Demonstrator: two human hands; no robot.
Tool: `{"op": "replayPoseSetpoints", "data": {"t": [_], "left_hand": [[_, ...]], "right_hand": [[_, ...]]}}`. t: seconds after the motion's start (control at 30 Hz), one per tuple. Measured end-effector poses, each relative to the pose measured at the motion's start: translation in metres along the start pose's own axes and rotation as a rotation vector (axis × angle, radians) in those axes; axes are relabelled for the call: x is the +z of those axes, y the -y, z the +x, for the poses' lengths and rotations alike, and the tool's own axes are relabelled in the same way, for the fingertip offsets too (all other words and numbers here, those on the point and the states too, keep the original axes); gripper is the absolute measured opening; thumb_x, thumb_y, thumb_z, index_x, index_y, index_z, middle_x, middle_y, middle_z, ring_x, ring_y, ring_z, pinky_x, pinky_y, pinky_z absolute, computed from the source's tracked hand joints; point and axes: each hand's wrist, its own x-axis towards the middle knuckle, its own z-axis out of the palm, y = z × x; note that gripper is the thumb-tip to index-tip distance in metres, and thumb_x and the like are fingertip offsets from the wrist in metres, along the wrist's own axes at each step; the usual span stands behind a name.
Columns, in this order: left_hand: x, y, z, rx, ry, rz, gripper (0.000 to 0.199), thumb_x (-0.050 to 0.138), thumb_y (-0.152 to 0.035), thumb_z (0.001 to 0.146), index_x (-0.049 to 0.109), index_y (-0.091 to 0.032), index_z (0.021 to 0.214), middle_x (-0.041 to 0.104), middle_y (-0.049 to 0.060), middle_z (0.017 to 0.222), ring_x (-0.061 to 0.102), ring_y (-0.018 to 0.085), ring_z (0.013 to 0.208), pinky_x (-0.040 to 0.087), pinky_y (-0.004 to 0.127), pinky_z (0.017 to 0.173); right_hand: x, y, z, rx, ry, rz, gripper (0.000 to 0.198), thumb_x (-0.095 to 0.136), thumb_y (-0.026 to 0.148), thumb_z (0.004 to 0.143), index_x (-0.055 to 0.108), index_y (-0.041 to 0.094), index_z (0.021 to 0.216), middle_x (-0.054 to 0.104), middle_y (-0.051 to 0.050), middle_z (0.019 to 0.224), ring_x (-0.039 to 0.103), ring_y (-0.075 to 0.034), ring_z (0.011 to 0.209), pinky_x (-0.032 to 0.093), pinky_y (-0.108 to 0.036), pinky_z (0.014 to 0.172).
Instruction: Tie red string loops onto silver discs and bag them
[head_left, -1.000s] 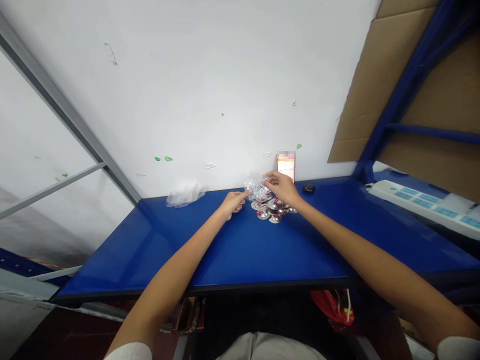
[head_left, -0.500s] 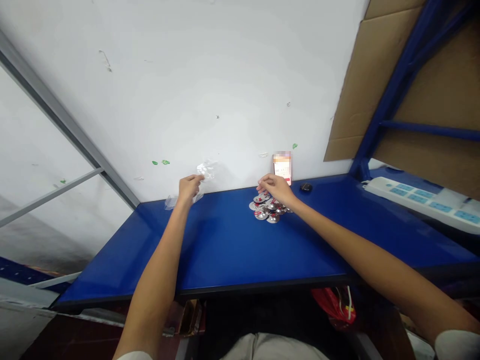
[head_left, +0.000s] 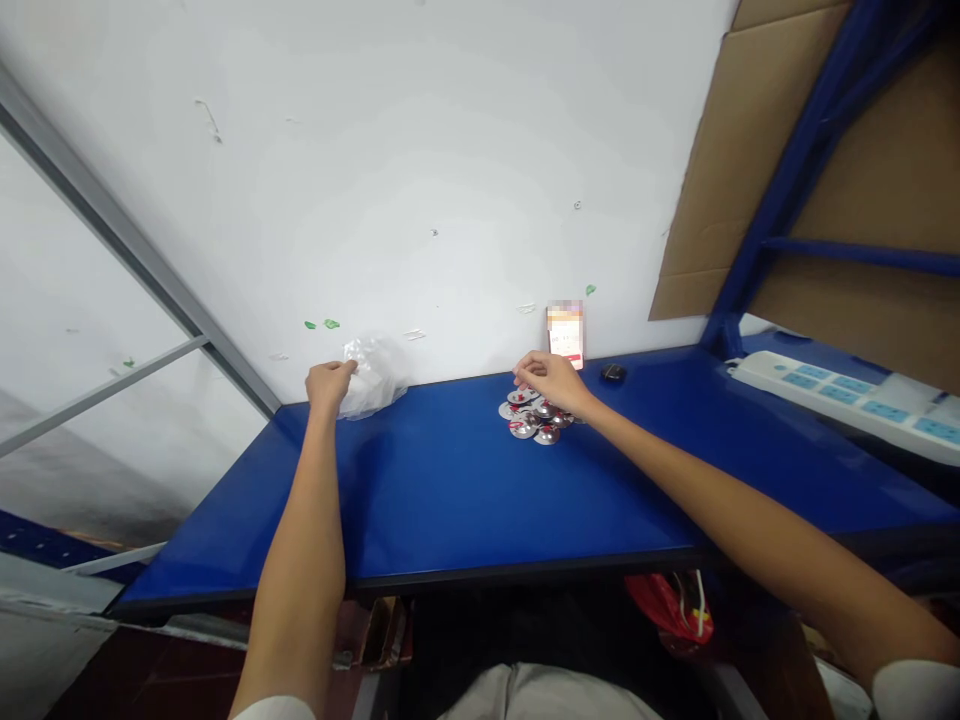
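At the back left of the blue table, my left hand (head_left: 328,385) is closed with its fingertips at the edge of a clear plastic bag (head_left: 375,375). The bag is crumpled, partly blurred, and other plastic beneath it cannot be told apart. My right hand (head_left: 553,382) hovers over a pile of round silvery metal discs (head_left: 525,427) with red marks. Its thumb and forefinger are pinched together; whatever they may hold is too small to make out. Part of the pile is hidden behind this hand.
A phone (head_left: 567,335) with a lit screen leans on the white wall behind my right hand. Right of it lies a small black object (head_left: 613,373). A white power strip (head_left: 832,390) runs along the right side, beside a blue metal frame (head_left: 727,320). The table's front edge (head_left: 525,572) is dark.
My left hand has moved left and slightly down, bringing the plastic bag from against the wall down to the table's back left. My right hand stays nearly still over the discs.
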Motion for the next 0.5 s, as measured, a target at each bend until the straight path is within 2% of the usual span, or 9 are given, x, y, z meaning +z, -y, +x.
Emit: {"op": "replayPoseSetpoints", "data": {"t": [0.07,0.13,0.23,0.33,0.4,0.47,0.5], "left_hand": [[0.000,0.012,0.003,-0.051,-0.073,0.220,0.037,0.072,-0.050,0.074,0.076,-0.015,0.087,0.071,0.014,0.076,0.066,0.032,0.079,0.047,0.036,0.069],[0.005,0.018,-0.001,-0.086,-0.101,0.380,0.047,0.079,-0.054,0.073,0.076,-0.012,0.094,0.076,0.024,0.093,0.070,0.041,0.094,0.051,0.042,0.076],[0.011,0.012,-0.011,-0.058,-0.191,0.449,0.063,0.078,-0.058,0.080,0.071,-0.006,0.115,0.074,0.034,0.110,0.070,0.047,0.103,0.054,0.049,0.082],[0.008,-0.008,-0.020,0.041,-0.358,0.393,0.060,0.066,-0.054,0.093,0.064,-0.006,0.129,0.074,0.031,0.110,0.070,0.046,0.104,0.052,0.050,0.085],[0.007,-0.026,-0.024,0.129,-0.421,0.321,0.049,0.059,-0.049,0.098,0.064,-0.010,0.128,0.075,0.025,0.103,0.069,0.042,0.101,0.051,0.047,0.086],[0.016,-0.044,-0.031,0.208,-0.349,0.204,0.036,0.057,-0.044,0.099,0.069,-0.015,0.115,0.074,0.018,0.093,0.069,0.035,0.092,0.050,0.040,0.081],[0.025,-0.052,-0.036,0.226,-0.247,0.119,0.030,0.058,-0.043,0.099,0.070,-0.016,0.106,0.072,0.014,0.088,0.067,0.030,0.085,0.048,0.036,0.076]], "right_hand": [[0.001,0.000,0.000,-0.026,0.010,-0.048,0.014,0.069,0.033,0.098,0.070,0.022,0.090,0.082,-0.004,0.086,0.080,-0.020,0.078,0.061,-0.031,0.074],[0.002,0.000,-0.001,-0.050,0.023,-0.116,0.010,0.068,0.031,0.097,0.072,0.023,0.092,0.082,-0.003,0.086,0.080,-0.020,0.079,0.060,-0.031,0.074],[0.002,0.002,-0.003,-0.088,0.024,-0.231,0.008,0.068,0.028,0.097,0.073,0.024,0.093,0.083,-0.002,0.087,0.078,-0.020,0.080,0.059,-0.031,0.074],[0.002,0.007,-0.006,-0.129,0.024,-0.332,0.007,0.067,0.027,0.098,0.073,0.025,0.094,0.082,-0.001,0.088,0.077,-0.020,0.080,0.056,-0.030,0.074],[0.002,0.011,-0.008,-0.161,0.038,-0.395,0.008,0.065,0.026,0.100,0.072,0.025,0.095,0.081,0.000,0.087,0.076,-0.020,0.080,0.055,-0.030,0.074],[0.004,0.013,-0.011,-0.190,0.061,-0.459,0.008,0.064,0.026,0.101,0.072,0.025,0.098,0.081,-0.001,0.089,0.075,-0.020,0.082,0.054,-0.030,0.075],[0.005,0.014,-0.013,-0.199,0.072,-0.489,0.008,0.064,0.026,0.101,0.072,0.025,0.099,0.081,-0.001,0.091,0.075,-0.021,0.083,0.053,-0.031,0.076]]}}
